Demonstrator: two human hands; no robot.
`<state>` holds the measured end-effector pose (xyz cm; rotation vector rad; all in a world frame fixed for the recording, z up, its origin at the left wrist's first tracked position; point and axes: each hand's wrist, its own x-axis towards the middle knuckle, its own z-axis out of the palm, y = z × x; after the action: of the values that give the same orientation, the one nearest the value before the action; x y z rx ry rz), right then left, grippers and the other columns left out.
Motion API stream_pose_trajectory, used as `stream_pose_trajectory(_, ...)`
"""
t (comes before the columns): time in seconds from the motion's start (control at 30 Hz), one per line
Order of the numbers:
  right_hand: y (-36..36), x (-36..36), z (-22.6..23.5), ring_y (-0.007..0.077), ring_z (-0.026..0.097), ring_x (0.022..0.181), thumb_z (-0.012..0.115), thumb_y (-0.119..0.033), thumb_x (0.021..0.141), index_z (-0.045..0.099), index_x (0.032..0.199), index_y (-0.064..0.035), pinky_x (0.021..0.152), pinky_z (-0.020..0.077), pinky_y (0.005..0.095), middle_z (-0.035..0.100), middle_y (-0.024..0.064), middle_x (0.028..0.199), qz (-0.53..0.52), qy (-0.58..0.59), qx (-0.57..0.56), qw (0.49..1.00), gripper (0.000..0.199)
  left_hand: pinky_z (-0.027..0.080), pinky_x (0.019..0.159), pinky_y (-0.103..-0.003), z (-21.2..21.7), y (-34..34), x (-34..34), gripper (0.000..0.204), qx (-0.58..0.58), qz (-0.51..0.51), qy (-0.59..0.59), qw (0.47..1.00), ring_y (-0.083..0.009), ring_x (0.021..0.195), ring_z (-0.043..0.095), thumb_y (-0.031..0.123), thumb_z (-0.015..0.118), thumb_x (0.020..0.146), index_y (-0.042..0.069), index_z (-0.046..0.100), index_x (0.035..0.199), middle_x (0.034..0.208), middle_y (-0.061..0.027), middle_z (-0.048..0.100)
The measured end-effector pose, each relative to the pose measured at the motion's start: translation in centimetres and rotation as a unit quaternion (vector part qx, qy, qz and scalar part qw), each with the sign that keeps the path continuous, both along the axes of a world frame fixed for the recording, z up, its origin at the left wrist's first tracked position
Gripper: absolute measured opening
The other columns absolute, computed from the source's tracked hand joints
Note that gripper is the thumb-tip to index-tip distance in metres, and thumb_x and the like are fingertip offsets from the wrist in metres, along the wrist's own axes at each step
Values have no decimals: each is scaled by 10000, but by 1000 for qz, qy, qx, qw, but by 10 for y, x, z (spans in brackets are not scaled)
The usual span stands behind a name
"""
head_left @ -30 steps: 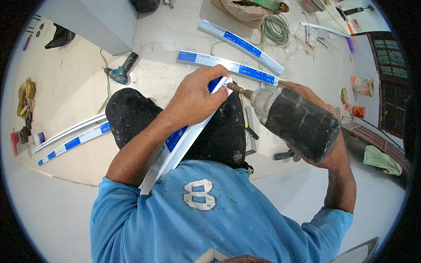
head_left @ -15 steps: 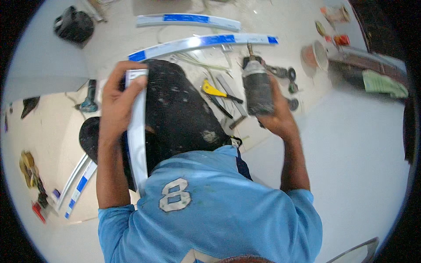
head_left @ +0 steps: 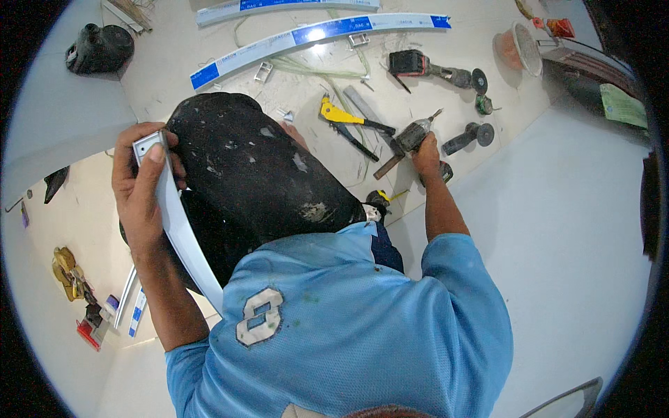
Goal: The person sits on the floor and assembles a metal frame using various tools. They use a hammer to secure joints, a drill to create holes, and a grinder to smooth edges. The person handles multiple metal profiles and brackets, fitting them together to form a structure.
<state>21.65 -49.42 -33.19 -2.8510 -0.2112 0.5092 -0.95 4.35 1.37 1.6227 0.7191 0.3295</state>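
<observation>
My left hand (head_left: 143, 191) is closed on the end of a long white metal profile (head_left: 187, 233), thumb on its face beside small holes. The profile slants down along my dark trousers, its lower end against my blue shirt. Low over the floor on the right, my right hand (head_left: 426, 159) is wrapped round a cordless drill (head_left: 414, 135), a bit in its chuck pointing away to the right. Just left of the drill lie a yellow and black hand riveter (head_left: 339, 114) and a grey bar (head_left: 362, 106). Whether the drill's base touches the floor, I cannot tell.
Beyond my knee lie two blue and white profiles, the nearer one (head_left: 279, 47) with small metal brackets beside it. Angle grinders (head_left: 446, 74) rest farther right, near a dirty bucket (head_left: 516, 50). A black container (head_left: 100, 50) stands far left. More profiles (head_left: 138, 313) lie on the left.
My right hand has lowered the drill from in front of me toward the floor and turned it rightward. My left hand has moved left and slightly down with the profile, tilting it.
</observation>
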Motion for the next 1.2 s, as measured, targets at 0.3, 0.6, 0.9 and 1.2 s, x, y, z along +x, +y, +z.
stream_pose_trajectory(0.3,-15,4,-21,506,634,1231,892,-105,835,385,1482,-10,1048,537,567,583,298,1393,-8,24,-14,1000,828,555,625,-271,-8,3,-10,377,22,14,-12,1000,-158,796,679,282,666,1040,60,645,1344,1128,-161,718)
stream_pose_trajectory(0.6,117,8,23,435,739,1013,711,-237,938,747,1150,-38,904,590,556,754,226,1080,116,-33,-13,993,293,584,606,-285,-10,2,-8,416,34,7,-16,999,-178,779,703,314,682,1021,61,640,1348,1157,-216,712)
stream_pose_trajectory(0.9,273,-80,-57,400,778,880,659,-211,982,673,1017,-18,747,607,589,753,229,1005,254,19,62,965,197,568,580,-289,-13,6,-10,448,51,-7,-34,998,-187,744,684,324,695,1017,46,621,1360,1140,-233,686)
stream_pose_trajectory(1.2,275,2,-2,263,767,770,723,-151,1008,693,1021,31,623,595,423,750,178,981,-10,190,320,928,186,544,583,-297,-17,3,-15,481,25,11,-36,999,-195,726,670,358,708,1001,39,617,1350,1142,-238,675)
